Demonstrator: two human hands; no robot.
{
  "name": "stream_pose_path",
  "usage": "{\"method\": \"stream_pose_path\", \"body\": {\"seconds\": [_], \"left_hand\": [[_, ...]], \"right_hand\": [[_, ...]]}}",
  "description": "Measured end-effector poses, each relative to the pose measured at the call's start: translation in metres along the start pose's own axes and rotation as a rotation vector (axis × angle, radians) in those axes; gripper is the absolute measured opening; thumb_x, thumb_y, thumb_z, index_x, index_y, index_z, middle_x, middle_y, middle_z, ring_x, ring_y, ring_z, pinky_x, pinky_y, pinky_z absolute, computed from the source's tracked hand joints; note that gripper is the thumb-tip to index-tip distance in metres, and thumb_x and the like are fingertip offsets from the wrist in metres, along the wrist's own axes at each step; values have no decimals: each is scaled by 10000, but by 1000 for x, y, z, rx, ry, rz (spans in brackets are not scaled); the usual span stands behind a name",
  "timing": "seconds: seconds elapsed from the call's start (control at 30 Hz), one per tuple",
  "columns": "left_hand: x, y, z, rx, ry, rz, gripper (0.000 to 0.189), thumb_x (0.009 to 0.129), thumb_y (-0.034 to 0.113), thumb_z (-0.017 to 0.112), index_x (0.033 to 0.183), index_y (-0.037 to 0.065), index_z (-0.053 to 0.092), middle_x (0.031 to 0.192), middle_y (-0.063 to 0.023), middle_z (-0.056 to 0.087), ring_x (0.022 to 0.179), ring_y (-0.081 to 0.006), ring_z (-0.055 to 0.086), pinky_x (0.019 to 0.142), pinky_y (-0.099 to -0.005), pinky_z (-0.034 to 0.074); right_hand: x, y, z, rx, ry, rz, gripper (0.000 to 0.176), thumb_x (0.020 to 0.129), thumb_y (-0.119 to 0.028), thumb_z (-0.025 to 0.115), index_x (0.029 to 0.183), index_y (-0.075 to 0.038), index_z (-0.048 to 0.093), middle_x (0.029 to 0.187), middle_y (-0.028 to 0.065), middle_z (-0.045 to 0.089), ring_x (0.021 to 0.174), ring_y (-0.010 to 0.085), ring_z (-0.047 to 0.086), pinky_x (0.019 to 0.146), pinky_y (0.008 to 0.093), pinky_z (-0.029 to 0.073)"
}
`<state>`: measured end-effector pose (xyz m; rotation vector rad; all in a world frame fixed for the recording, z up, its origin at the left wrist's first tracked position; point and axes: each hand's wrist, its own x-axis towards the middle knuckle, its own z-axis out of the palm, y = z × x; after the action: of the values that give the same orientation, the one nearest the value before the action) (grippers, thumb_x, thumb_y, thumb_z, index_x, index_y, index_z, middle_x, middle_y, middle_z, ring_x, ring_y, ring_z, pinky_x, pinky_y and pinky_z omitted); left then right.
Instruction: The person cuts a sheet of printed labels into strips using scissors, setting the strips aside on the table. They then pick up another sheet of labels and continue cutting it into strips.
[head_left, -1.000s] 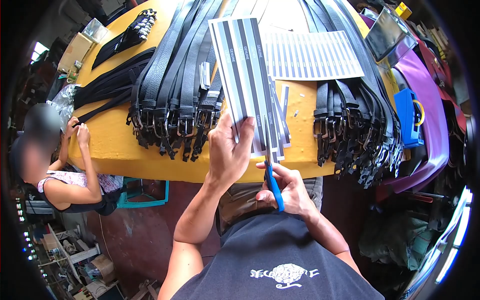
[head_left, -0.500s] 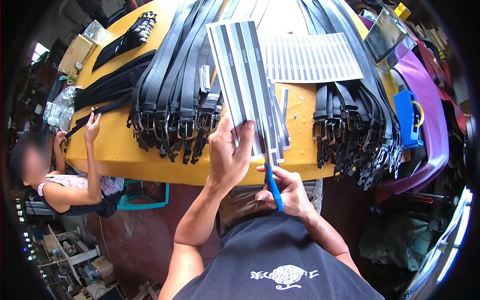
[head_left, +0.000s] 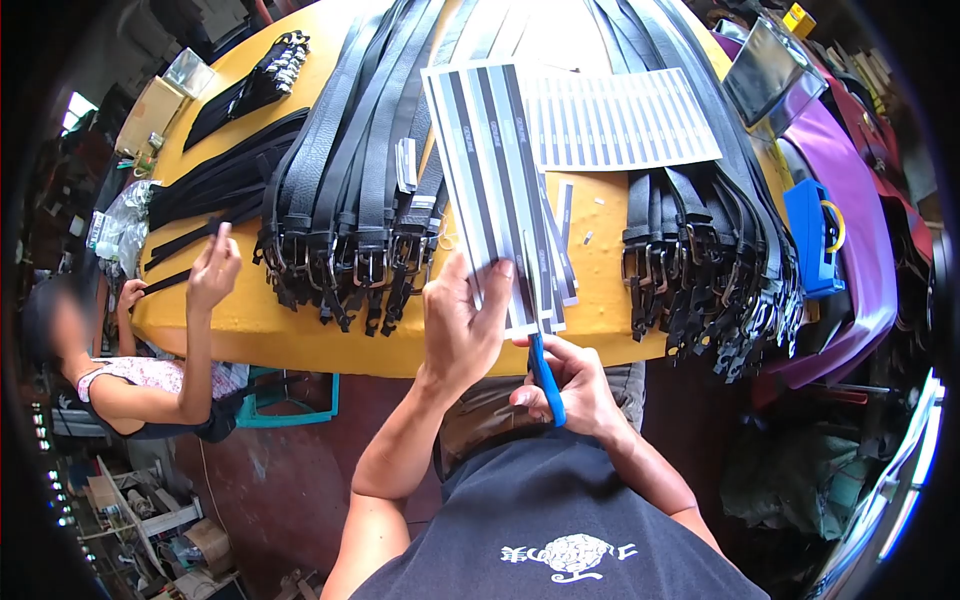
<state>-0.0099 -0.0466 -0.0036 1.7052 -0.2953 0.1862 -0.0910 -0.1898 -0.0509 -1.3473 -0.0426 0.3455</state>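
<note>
My left hand (head_left: pixel 465 315) is closed on the lower part of a striped label sheet (head_left: pixel 485 150), with the thumb on its front face. My right hand (head_left: pixel 575 385) grips blue-handled scissors (head_left: pixel 546 380), whose blades point up along the sheet's lower right side. Behind the sheet, cut label strips (head_left: pixel 562 270) lie on the yellow table. A wider sheet of labels (head_left: pixel 620 118) lies flat further back, between two piles of black belts.
Black belts with buckles (head_left: pixel 340 200) lie left of my hands, more belts (head_left: pixel 700 240) to the right. A blue box (head_left: pixel 812 240) sits at the right edge. At the left, a co-worker (head_left: pixel 160 390) handles black straps (head_left: pixel 225 165) near a teal stool (head_left: pixel 290 415).
The striped sheet and my left hand have moved slightly down. The co-worker's raised hand has shifted right, off the strap it was holding up.
</note>
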Motion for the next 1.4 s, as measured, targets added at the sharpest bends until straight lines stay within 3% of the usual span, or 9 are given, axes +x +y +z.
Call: {"method": "stream_pose_path", "body": {"seconds": [0.33, 0.87, 0.97, 1.07, 1.17, 1.27, 1.4], "left_hand": [[-10, -1, 6, -61, -32, -31, 158, 935, 101, 541, 1024, -25, 577, 724, 21, 539, 643, -21, 440, 557, -206, 366], [-11, -3, 7, -119, -35, -42, 143, 939, 86, 532, 1018, -24, 576, 754, 6, 560, 667, -23, 459, 576, -202, 374], [-8, -1, 8, -102, -7, 28, 171, 921, 65, 545, 1028, -67, 571, 713, -55, 631, 638, -57, 556, 559, -236, 445], [-9, -2, 6, -101, -21, 2, 174, 923, 69, 545, 1030, -66, 570, 711, -47, 623, 630, -51, 540, 554, -230, 437], [-11, 1, 6, -111, -41, -70, 123, 940, 82, 529, 990, -23, 569, 718, 30, 527, 639, -8, 430, 549, -191, 338], [-11, 3, 6, -112, -34, -90, 117, 937, 77, 533, 982, -25, 568, 710, 38, 505, 632, -3, 411, 542, -190, 322], [-9, 5, 4, -237, -59, -107, 153, 936, 98, 543, 1009, -31, 578, 801, -4, 591, 708, -27, 495, 625, -204, 385]], "right_hand": [[5, -5, -3, -42, 23, -81, 447, 706, -228, 839, 933, 8, 536, 591, -6, 551, 549, 25, 479, 488, 211, 392], [4, -5, -2, 19, 39, -6, 428, 724, -218, 819, 939, 23, 539, 577, 0, 555, 523, 28, 493, 453, 208, 389], [5, -6, -2, 13, 46, 6, 414, 729, -209, 815, 937, 19, 539, 578, -4, 554, 511, 26, 492, 439, 202, 386], [5, -7, -2, 18, 55, 27, 407, 730, -208, 815, 937, 13, 543, 582, -9, 555, 507, 25, 491, 435, 197, 385], [5, -8, -2, -3, 59, 31, 396, 738, -203, 809, 950, 10, 552, 589, -10, 561, 506, 23, 493, 433, 195, 388], [5, -8, -2, -13, 48, 23, 394, 746, -194, 804, 976, 13, 560, 601, -4, 575, 508, 23, 498, 433, 195, 393], [5, -7, -6, -28, 34, 34, 456, 741, -195, 807, 1046, 19, 545, 624, 9, 605, 516, 28, 514, 443, 194, 408]]}}
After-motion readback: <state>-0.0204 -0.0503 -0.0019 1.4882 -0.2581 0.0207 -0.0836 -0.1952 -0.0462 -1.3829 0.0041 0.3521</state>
